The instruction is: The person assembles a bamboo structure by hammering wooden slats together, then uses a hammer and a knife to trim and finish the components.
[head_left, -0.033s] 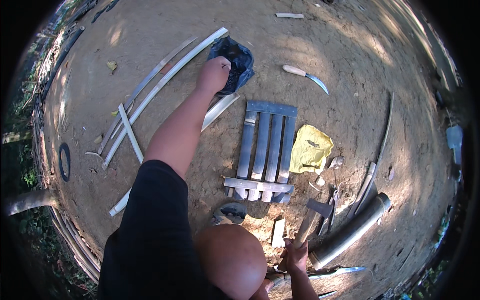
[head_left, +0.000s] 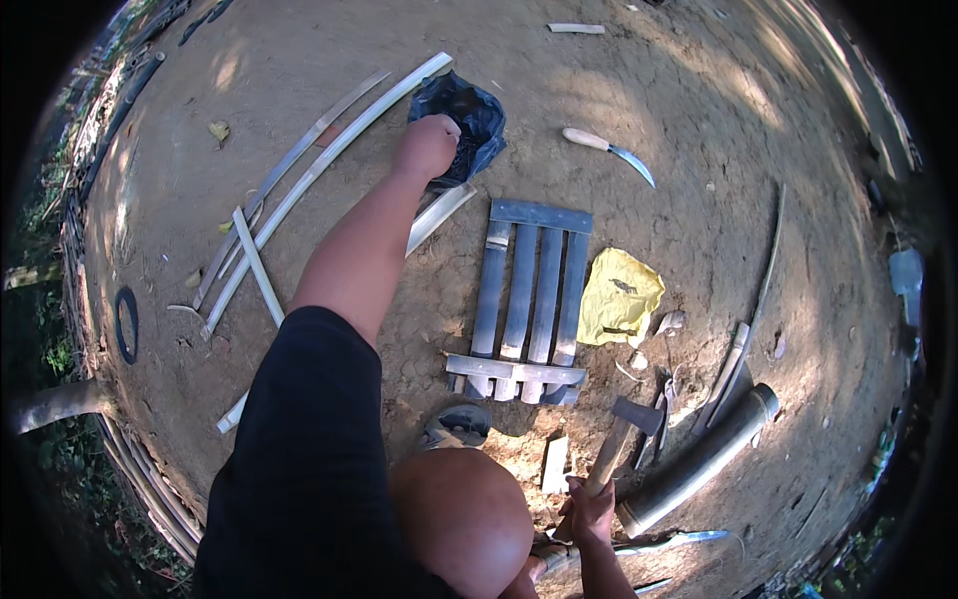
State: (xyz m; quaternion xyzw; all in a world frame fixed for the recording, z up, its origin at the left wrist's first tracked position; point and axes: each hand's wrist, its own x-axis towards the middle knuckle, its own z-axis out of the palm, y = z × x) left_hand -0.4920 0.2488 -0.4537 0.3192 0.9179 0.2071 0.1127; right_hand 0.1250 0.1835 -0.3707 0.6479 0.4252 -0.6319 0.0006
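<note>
My left arm stretches out over the ground, and my left hand (head_left: 432, 147) is closed in a fist at the mouth of a crumpled black plastic bag (head_left: 481, 122). Its fingertips are hidden, so what they pinch cannot be made out. Low on the right, my right hand (head_left: 591, 511) grips the wooden handle of a hatchet (head_left: 605, 459), its dark head pointing away from me. Between the hands lies a small frame of dark split bamboo slats (head_left: 515, 290) joined by two crosspieces. Beside it is a yellow sheet (head_left: 621, 297) with small dark bits on it.
A curved knife (head_left: 611, 155) lies beyond the frame. Long pale bamboo strips (head_left: 319, 190) cross at the left. Pliers (head_left: 666, 411), a thick bamboo tube (head_left: 699, 464) and a long blade (head_left: 679, 542) lie at the right. My bare knee (head_left: 464, 519) is in front.
The view has shifted very slightly. My left hand stays at the black bag, and my right hand keeps its hold on the hatchet.
</note>
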